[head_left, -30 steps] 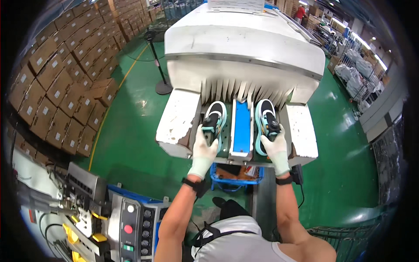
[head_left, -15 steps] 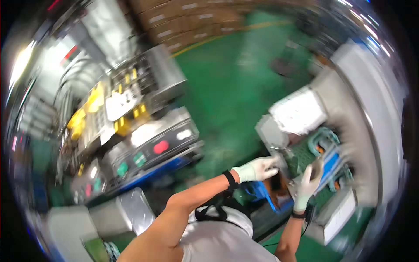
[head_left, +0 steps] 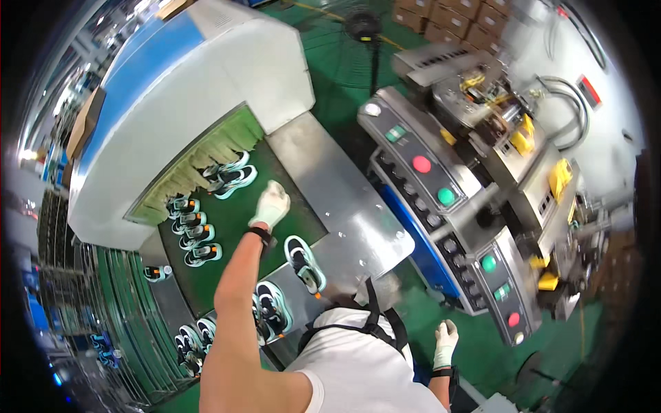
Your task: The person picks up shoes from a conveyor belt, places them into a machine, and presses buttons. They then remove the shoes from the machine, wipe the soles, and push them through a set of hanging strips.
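turning left, the person has left the pair of shoes gripped a second ago; both hands are now away from them, so the work has shifted to this second machine. nearest, the right hand [head_left: 446,344] hangs beside the body, fingers loosely bent, no shoe in it. along the near edge of the metal table [head_left: 344,220] lie one lone shoe [head_left: 305,265], just off the near right corner of the belt, then two paired shoes [head_left: 274,308], then a shoe cluster [head_left: 196,344], at least three, though the forearm may cover more. a further small shoe [head_left: 158,273] sits at the table's left edge.

the left hand [head_left: 272,203] is over the green belt [head_left: 234,220], toward its right edge, fingers bunched; i cannot tell whether they are closed, and no shoe shows in them. six shoes are on the belt: four in a row [head_left: 197,236] along its left edge, two shoes [head_left: 234,182] by the curtain [head_left: 186,165] at its far end.

right of the table, one control machine [head_left: 434,199] carries two red buttons; beyond stand one fan [head_left: 363,27] and stacked cartons [head_left: 447,20].
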Motion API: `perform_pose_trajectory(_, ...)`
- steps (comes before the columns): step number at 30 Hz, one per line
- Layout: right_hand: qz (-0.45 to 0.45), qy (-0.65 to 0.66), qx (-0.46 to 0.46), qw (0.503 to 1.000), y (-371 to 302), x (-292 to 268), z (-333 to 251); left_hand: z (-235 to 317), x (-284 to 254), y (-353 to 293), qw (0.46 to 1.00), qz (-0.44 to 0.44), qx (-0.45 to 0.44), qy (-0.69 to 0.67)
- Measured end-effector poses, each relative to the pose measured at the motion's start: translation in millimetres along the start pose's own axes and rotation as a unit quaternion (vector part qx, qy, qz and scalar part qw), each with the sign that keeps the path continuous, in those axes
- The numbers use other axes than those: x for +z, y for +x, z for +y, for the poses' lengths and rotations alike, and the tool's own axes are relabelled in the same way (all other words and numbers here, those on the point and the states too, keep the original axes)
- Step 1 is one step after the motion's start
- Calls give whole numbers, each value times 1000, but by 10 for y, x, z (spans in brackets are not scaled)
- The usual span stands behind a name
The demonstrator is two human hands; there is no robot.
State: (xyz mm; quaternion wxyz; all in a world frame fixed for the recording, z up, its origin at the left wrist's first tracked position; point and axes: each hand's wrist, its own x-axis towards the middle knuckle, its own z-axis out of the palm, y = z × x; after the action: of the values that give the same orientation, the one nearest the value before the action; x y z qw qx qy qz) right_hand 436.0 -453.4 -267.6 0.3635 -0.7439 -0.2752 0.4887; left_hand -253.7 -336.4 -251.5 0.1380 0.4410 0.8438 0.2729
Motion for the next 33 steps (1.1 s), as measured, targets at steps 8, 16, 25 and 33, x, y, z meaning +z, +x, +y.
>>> perform_pose_trajectory(8, -35, -253, 46, 966, -115, 382, -397, -1416, -1193, 1476, 986, 3, -23, 167)
perform_pose_trajectory(16, 4, -308, 125, 943, -391, 127, -385, -1922, -439, 1113, 942, -26, 17, 335)
perform_pose_trajectory(25, -198, -248, -75, 945, -312, 1875, -1562, 112, -545, -188, 981, -163, -67, -85)
perform_pose_trajectory(33, -452, 351, 192, 797, -353, 2511, -1998, 2452, -406, -538, 776, -407, 120, -466)
